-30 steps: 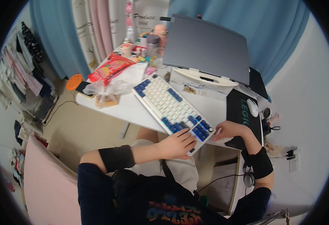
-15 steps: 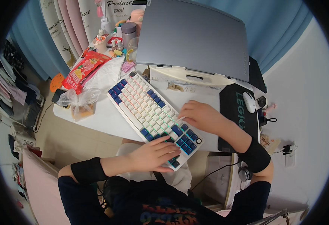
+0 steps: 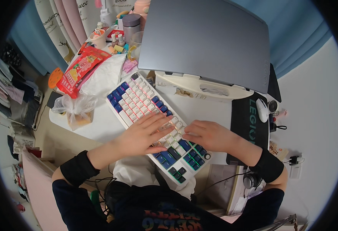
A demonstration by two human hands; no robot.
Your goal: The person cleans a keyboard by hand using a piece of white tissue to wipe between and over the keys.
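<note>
Lying across the middle of a white-and-blue keyboard [image 3: 173, 141], the left hand [image 3: 144, 134] has its fingers stretched out and slightly spread; the keyboard slants beneath it, its near end jutting past the edge of the tabletop [image 3: 215, 109]. Just right of it, the right hand [image 3: 205, 134] bends its fingers over the keys; whether they pinch anything, I cannot tell. Left of the left hand sits a tied clear bag [image 3: 75, 109]. Beyond the right hand, rightward, a white mouse [image 3: 262, 110] rests on a black mat [image 3: 241, 129]. Farther off, beyond both hands, stands a grey laptop [image 3: 205, 38].
</note>
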